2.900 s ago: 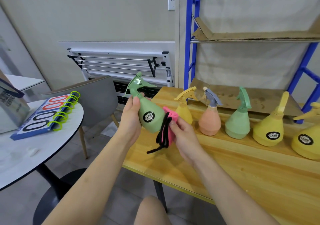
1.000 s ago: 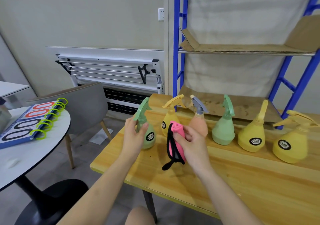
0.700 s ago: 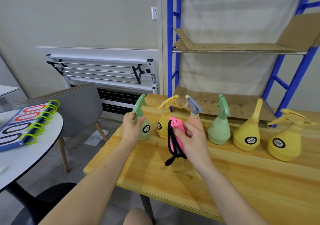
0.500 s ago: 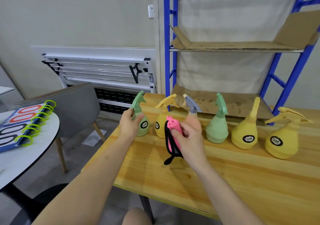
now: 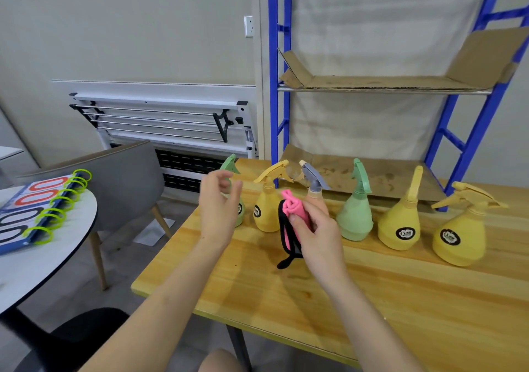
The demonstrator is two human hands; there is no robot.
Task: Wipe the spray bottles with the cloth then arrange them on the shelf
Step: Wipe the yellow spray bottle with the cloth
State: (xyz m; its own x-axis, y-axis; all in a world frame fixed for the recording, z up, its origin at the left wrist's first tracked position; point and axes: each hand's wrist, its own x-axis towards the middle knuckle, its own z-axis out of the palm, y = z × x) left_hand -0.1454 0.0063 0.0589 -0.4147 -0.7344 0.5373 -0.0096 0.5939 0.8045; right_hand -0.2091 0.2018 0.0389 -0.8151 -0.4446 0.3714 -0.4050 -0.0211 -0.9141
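Observation:
Several spray bottles stand in a row on the wooden table. The leftmost, a small green bottle, stands upright, mostly hidden behind my left hand. That hand hovers just in front of it with fingers loosely spread, holding nothing. To its right stand a yellow bottle, a peach bottle with a grey trigger, a green bottle and two more yellow bottles. My right hand grips a rolled pink cloth with black edging in front of the peach bottle.
A blue metal shelf frame stands behind the table, its shelves lined with cardboard. At the left are a grey chair, a round white table carrying a flip scoreboard, and a folded drying rack.
My left hand set the small green bottle down at the left end of the row and has let go of it, drawing slightly back. My right hand keeps holding the cloth.

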